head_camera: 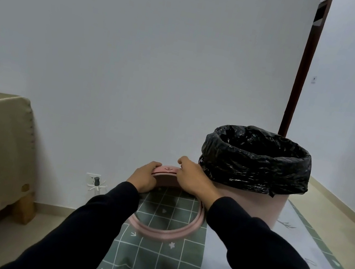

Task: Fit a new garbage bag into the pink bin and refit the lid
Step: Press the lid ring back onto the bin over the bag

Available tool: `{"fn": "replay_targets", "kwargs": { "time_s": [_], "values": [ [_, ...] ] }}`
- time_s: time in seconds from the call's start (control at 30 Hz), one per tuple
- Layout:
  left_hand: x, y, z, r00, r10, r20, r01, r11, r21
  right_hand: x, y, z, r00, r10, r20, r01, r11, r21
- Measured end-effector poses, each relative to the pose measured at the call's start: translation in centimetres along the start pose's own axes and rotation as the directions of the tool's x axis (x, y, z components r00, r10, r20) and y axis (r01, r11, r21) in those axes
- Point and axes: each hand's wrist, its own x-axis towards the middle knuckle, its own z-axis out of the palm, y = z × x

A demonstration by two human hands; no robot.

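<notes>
bed (172,264): carries bin and lid | pink bin (252,202): upright at right, black garbage bag (257,162) already folded over its rim | lid (169,230): ring lying just left of bin | left hand (144,177), right hand (192,177): both grips closed on lid's far edge | advice: lift level, centre over rim, press evenly (bag folds may snag).

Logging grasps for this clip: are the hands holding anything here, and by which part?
Both hands grip the pink ring lid at its far edge: left hand and right hand on either side of the small face mark.
</notes>
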Motion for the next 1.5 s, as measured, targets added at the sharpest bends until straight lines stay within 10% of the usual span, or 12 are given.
{"fn": "replay_targets", "kwargs": {
  "time_s": [0.63,1.0,1.5],
  "values": [
    [-0.3,-7.2,1.1,0.941,-0.328,-0.090,0.321,0.944,-0.077,-0.2,4.4,2.4,0.988,0.128,0.090,-0.125,0.991,-0.040],
    [-0.3,-7.0,0.3,0.945,-0.269,-0.188,0.274,0.962,0.000,-0.5,2.9,1.7,0.991,0.129,0.035,-0.127,0.990,-0.054],
    [-0.9,-8.7,-3.4,0.793,-0.521,-0.317,0.343,0.811,-0.475,-1.6,-2.5,1.7,1.000,-0.025,0.000,0.025,0.995,-0.096]
  ]
}}
